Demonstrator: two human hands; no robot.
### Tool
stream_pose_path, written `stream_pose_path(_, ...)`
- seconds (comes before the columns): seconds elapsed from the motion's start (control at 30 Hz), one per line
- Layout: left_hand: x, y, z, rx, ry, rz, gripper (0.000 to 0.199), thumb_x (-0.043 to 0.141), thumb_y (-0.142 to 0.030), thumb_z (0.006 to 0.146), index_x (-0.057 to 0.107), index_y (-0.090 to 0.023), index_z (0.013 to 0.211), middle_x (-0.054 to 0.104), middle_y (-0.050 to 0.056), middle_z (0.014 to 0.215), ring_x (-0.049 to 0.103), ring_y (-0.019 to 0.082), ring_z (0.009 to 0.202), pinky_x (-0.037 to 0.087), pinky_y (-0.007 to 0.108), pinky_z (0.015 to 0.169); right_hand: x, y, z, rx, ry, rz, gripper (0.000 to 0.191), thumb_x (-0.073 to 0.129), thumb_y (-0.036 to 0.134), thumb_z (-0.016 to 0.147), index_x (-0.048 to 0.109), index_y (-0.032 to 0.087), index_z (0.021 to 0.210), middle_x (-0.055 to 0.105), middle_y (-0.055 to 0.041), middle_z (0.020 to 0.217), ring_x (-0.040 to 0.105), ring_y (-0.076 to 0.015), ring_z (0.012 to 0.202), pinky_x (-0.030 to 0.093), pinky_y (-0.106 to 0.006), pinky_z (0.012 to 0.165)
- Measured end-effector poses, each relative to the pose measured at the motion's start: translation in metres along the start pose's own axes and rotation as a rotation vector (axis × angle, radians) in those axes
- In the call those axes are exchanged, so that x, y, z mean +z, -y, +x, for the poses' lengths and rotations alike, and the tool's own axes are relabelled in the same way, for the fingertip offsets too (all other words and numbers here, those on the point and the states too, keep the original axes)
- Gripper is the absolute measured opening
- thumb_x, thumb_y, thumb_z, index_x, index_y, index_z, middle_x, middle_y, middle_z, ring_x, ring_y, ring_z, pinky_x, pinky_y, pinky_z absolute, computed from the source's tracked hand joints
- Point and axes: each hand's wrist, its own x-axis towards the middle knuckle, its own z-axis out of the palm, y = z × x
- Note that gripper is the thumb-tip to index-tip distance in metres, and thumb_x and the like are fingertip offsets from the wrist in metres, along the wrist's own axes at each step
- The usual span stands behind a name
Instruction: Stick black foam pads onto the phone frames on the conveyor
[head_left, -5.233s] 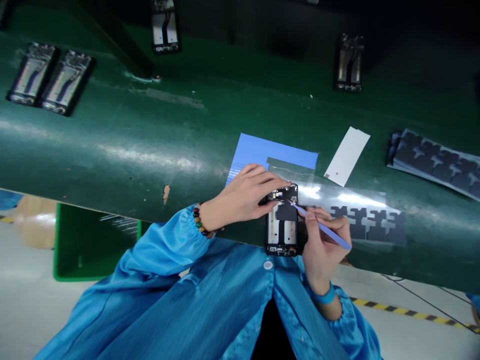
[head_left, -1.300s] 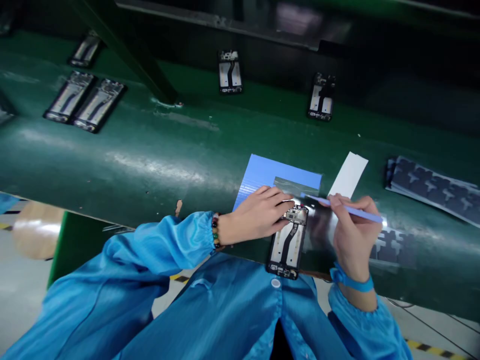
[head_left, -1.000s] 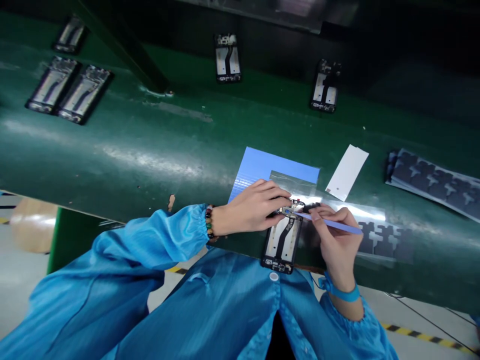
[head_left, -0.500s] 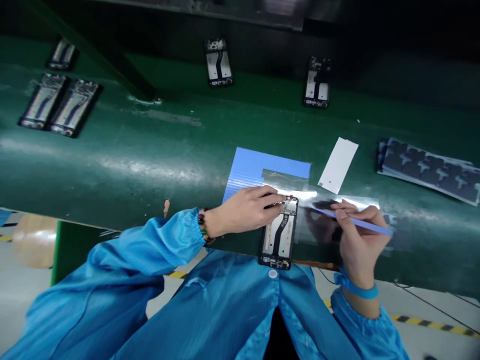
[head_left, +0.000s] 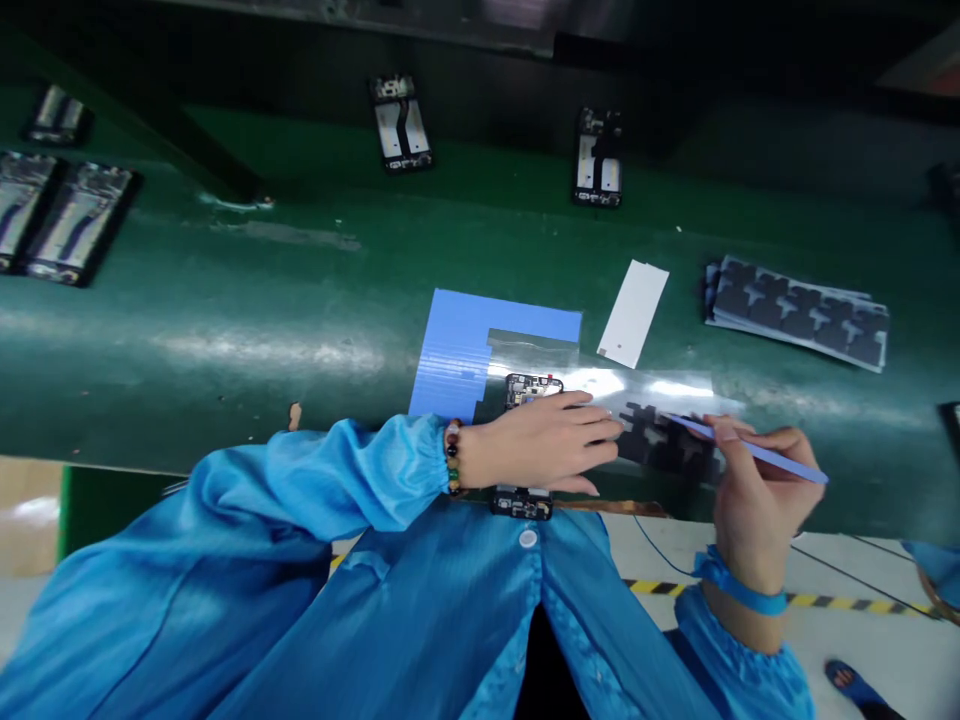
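An opened phone [head_left: 523,503] with bare circuitry lies at the table's front edge. My left hand [head_left: 551,440] reaches across it palm down, hiding its middle. The fingers are stretched out to the right, apart from one another, holding nothing that I can see. Their tips come close to a clear sheet bearing black die-cut stickers [head_left: 649,440]. In my right hand [head_left: 761,480] is a pair of slim purple tweezers [head_left: 787,463], held like a pen. Its tip points left, over the black stickers; whether it touches one I cannot tell.
A blue sheet [head_left: 450,350] and a white strip [head_left: 634,313] lie beyond my hands. Stacked sticker sheets [head_left: 799,310] are at the right. More opened phones [head_left: 403,125] [head_left: 598,160] stand farther back, others [head_left: 79,222] at left, near a green post [head_left: 187,150].
My left hand has moved right, across the phone toward the black stickers, and its fingers have straightened. My right hand with the tweezers has shifted slightly right. The whole view has swung right.
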Motion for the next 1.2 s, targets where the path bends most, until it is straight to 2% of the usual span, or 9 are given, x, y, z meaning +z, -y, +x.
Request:
stream_pose_path(0.1, 0.007, -0.002, 0.003, -0.014, 0.004, -0.017, 0.054, 0.07, -0.067, 0.107, 0.079, -0.018, 0.128, 0.072, 0.015, 0.156, 0.068, 0.032, 0.144, 0.05, 0.048, 0.126, -0.018, -0.006, -0.002, 0.046, 0.062, -0.111, 0.046, 0.102, 0.043, 0.078, 0.059, 0.025, 0.078, 0.083, -0.0015, 0.09, 0.084, -0.0256, 0.095, 0.055, -0.058, 0.125)
stream_pose_path(0.2, 0.01, -0.005, 0.002, -0.028, 0.027, -0.023, 0.061, 0.066, -0.072, 0.108, 0.078, -0.016, 0.131, 0.071, 0.015, 0.157, 0.067, 0.033, 0.145, 0.047, 0.05, 0.13, -0.016, -0.01, -0.004, 0.106, 0.101, -0.111, 0.046, 0.102, 0.042, 0.077, 0.06, 0.024, 0.078, 0.084, -0.002, 0.095, 0.084, -0.0255, 0.099, 0.057, -0.056, 0.122)
stream_pose_path(0.3, 0.009, -0.005, -0.001, -0.047, 0.038, -0.057, 0.067, 0.062, -0.074, 0.109, 0.077, -0.014, 0.135, 0.07, 0.016, 0.159, 0.065, 0.033, 0.15, 0.043, 0.05, 0.134, -0.007, -0.01, -0.001, 0.144, 0.065, 0.078, 0.046, 0.102, 0.037, 0.074, 0.058, 0.025, 0.08, 0.081, 0.0003, 0.088, 0.082, -0.0225, 0.095, 0.063, -0.049, 0.113)
stream_pose_path(0.4, 0.001, 0.003, -0.011, -0.074, 0.014, -0.138, 0.064, 0.067, -0.07, 0.108, 0.075, -0.014, 0.14, 0.068, 0.017, 0.162, 0.061, 0.032, 0.156, 0.041, 0.051, 0.138, 0.003, -0.005, -0.001, 0.099, 0.006, 0.196, 0.046, 0.101, 0.033, 0.075, 0.056, 0.025, 0.081, 0.075, 0.003, 0.081, 0.081, -0.0197, 0.09, 0.065, -0.044, 0.107)
stream_pose_path(0.47, -0.011, 0.015, -0.023, -0.139, -0.016, -0.163, 0.052, 0.07, -0.056, 0.111, 0.072, -0.015, 0.142, 0.07, 0.016, 0.159, 0.064, 0.031, 0.152, 0.045, 0.052, 0.133, 0.012, -0.001, -0.01, 0.056, 0.003, 0.186, 0.045, 0.101, 0.031, 0.076, 0.056, 0.025, 0.079, 0.072, 0.004, 0.08, 0.08, -0.0187, 0.091, 0.062, -0.046, 0.115)
stream_pose_path(0.53, -0.024, 0.029, -0.038, -0.255, -0.048, -0.178, 0.043, 0.071, -0.045, 0.111, 0.07, -0.017, 0.144, 0.074, 0.016, 0.151, 0.069, 0.031, 0.141, 0.051, 0.052, 0.125, 0.024, 0.003, -0.023, 0.054, 0.057, 0.163, 0.043, 0.1, 0.031, 0.078, 0.057, 0.024, 0.079, 0.073, 0.0035, 0.082, 0.081, -0.0189, 0.092, 0.058, -0.05, 0.123)
stream_pose_path(0.67, -0.04, 0.047, -0.064, -0.407, -0.04, -0.241, 0.043, 0.074, -0.039, 0.109, 0.067, -0.019, 0.146, 0.077, 0.013, 0.141, 0.069, 0.029, 0.13, 0.052, 0.046, 0.113, 0.055, 0.009, -0.055, 0.058, 0.18, 0.12, 0.039, 0.096, 0.029, 0.085, 0.057, 0.026, 0.079, 0.072, 0.0038, 0.081, 0.081, -0.0213, 0.094, 0.055, -0.059, 0.126)
stream_pose_path(0.87, -0.033, 0.044, -0.07, -0.401, -0.035, -0.241, 0.041, 0.067, -0.033, 0.112, 0.066, -0.019, 0.151, 0.079, 0.011, 0.141, 0.067, 0.028, 0.127, 0.047, 0.042, 0.111, 0.089, 0.013, -0.077, -0.005, 0.181, 0.09, 0.036, 0.091, 0.029, 0.091, 0.056, 0.027, 0.08, 0.063, 0.0059, 0.075, 0.08, -0.0222, 0.092, 0.057, -0.06, 0.122)
stream_pose_path(1.2, -0.028, 0.045, -0.072, -0.411, -0.041, -0.222, 0.045, 0.067, -0.036, 0.113, 0.065, -0.02, 0.155, 0.08, 0.011, 0.137, 0.066, 0.028, 0.126, 0.045, 0.04, 0.11, 0.092, 0.011, -0.077, 0.021, 0.196, 0.099, 0.038, 0.091, 0.026, 0.091, 0.054, 0.027, 0.082, 0.067, 0.0059, 0.074, 0.081, -0.0218, 0.092, 0.052, -0.062, 0.129)
